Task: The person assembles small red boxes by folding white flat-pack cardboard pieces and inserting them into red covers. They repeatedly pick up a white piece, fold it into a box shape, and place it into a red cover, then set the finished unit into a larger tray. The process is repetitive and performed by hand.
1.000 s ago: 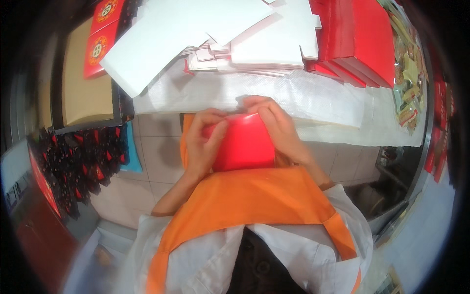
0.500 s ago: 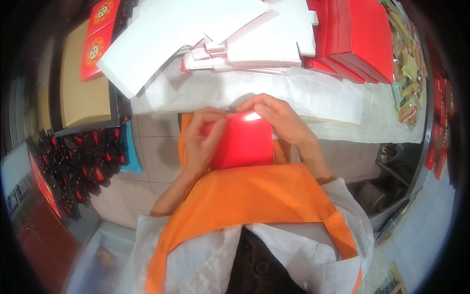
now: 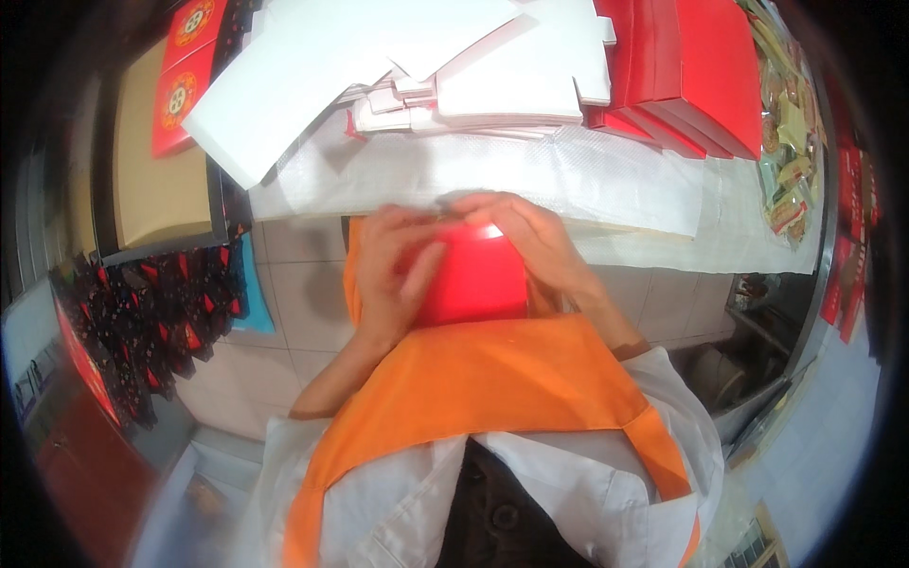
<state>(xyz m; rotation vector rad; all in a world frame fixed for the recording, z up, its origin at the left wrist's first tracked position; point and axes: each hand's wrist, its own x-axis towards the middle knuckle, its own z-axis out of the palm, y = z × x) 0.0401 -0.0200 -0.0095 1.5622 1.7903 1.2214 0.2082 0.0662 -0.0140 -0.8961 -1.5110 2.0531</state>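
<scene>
A shiny red carton [image 3: 473,279] is held close against my orange apron, at the near edge of the table. My left hand [image 3: 390,265] grips its left side, thumb lying over the red face and fingers curled at the far edge; it is somewhat blurred. At the far right corner my right hand [image 3: 525,232] bends its fingers over the carton's top edge. The fingertips of both hands come near each other there. What lies on the carton's far side is hidden by the fingers.
Flat white cardboard blanks [image 3: 511,85] are piled on the white-covered table [image 3: 644,199]. Folded red boxes [image 3: 705,85] stand at the right, beside small wrapped packets [image 3: 791,161]. At the left, red printed boxes [image 3: 180,99] lie on a brown carton [image 3: 161,189].
Both hands have shifted slightly at the carton's far edge, the right fingers lower and the left hand blurred by motion. The carton stays nearly in place.
</scene>
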